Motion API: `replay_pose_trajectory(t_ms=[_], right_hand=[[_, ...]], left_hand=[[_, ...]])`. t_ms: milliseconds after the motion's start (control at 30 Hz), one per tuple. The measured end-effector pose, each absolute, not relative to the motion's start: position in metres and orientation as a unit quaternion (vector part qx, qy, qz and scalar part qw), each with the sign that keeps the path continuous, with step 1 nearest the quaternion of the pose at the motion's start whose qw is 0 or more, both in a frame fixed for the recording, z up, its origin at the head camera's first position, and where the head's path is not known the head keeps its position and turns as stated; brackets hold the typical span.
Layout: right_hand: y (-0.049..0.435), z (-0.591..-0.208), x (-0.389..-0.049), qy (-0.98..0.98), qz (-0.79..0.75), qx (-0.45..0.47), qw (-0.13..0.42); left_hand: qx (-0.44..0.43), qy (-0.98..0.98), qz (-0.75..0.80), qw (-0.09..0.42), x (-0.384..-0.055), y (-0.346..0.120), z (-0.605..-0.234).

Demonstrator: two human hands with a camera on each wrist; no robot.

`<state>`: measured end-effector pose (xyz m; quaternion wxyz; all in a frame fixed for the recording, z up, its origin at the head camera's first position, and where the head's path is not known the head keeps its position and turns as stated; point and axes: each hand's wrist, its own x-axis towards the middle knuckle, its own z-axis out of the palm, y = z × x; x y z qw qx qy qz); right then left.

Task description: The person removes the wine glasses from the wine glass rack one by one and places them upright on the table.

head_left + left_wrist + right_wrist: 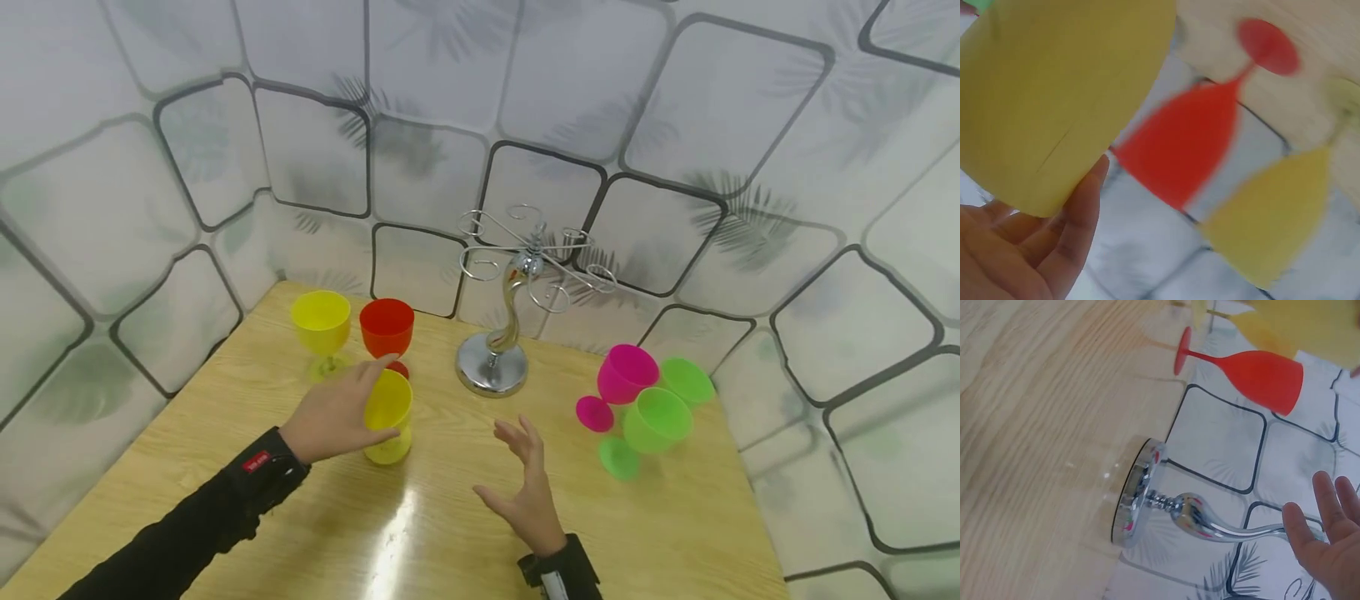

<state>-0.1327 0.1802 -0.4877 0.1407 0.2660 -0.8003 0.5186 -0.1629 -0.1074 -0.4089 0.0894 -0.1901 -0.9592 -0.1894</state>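
Note:
My left hand (pixel 333 417) is beside the front yellow goblet (pixel 390 404), its thumb and fingers spread on either side of the bowl. In the left wrist view, the fingers (pixel 1085 206) are right by the goblet's rim; whether they touch it, I cannot tell. That goblet stands upright on the table. Behind it are a red goblet (pixel 386 329) and another yellow goblet (pixel 322 325). To the right, my right hand (pixel 528 496) hovers with fingers apart and holds nothing. Nearest to it is a chrome stand (pixel 491 367) with a curved stem and curled wire arms.
On the right of the wooden table (pixel 465 533) stand a pink goblet (pixel 628 375) and two green goblets, one in front (pixel 657 421) and one behind (pixel 690 383). Patterned cloth walls (pixel 427 175) enclose the table's back and sides, close behind the stand.

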Motion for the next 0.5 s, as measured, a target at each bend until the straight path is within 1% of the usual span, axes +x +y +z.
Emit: replay_pose_trajectory(t_ms=[100, 200, 333, 500], right_hand=[[0.187, -0.492, -0.132, -0.808, 0.510, 0.254, 0.151], [0.192, -0.493, -0.131, -0.814, 0.510, 0.235, 0.151], [0.192, -0.489, -0.128, -0.814, 0.513, 0.225, 0.153], [0.186, -0.471, -0.123, -0.809, 0.516, 0.231, 0.162]], left_hand=[[-0.147, -0.967, -0.189, 0.089, -0.175, -0.133, -0.417], [-0.127, -0.968, -0.192, 0.096, -0.187, -0.151, -0.425], [-0.114, -0.965, -0.210, 0.108, -0.196, -0.164, -0.431], [-0.094, -0.963, -0.219, 0.124, -0.201, -0.172, -0.432]])
